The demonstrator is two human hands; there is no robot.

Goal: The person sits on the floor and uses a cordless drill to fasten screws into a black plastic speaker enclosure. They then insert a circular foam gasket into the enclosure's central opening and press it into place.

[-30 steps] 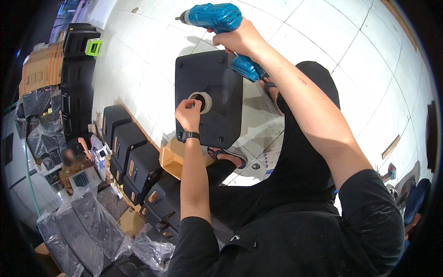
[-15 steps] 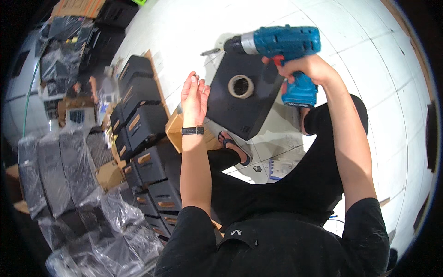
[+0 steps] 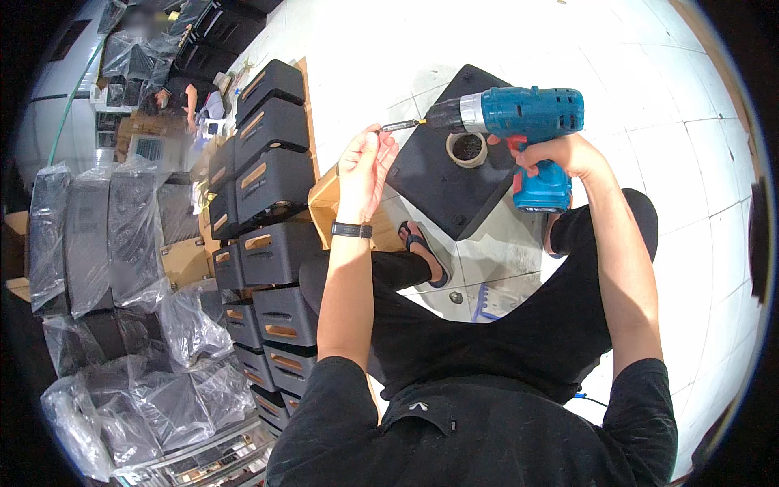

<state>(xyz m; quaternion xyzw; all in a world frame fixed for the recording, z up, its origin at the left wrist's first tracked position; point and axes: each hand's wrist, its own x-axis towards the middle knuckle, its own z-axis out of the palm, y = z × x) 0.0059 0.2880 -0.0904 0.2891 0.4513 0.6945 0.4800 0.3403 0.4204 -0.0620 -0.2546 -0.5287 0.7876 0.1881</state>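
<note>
My right hand [image 3: 560, 154] is closed round the handle of a teal cordless drill [image 3: 535, 112], which lies level with its chuck to the left. From the chuck a long driver bit [image 3: 400, 126] points at my left hand [image 3: 367, 174]. The thumb and fingertips of that hand are pinched at the bit's tip; what they hold is too small to name. Below the drill stands a black box [image 3: 442, 199] with feet at its corners. On top of it sits a cream ring like a tape roll [image 3: 466, 151], with small dark bits inside.
Stacked black boxes with cut-out handles [image 3: 272, 191] rise at my left, beside plastic-wrapped dark boxes [image 3: 134, 235]. An open cardboard box [image 3: 324, 199] stands by my left knee. A clear tray with a blue edge [image 3: 495, 302] lies between my feet. Another person [image 3: 191, 97] is at the far left.
My left fingertips, earlier apart from the drill, are now at the bit's tip. The left fingers have closed into a pinch. The drill stays in my right hand, and the whole view has shifted.
</note>
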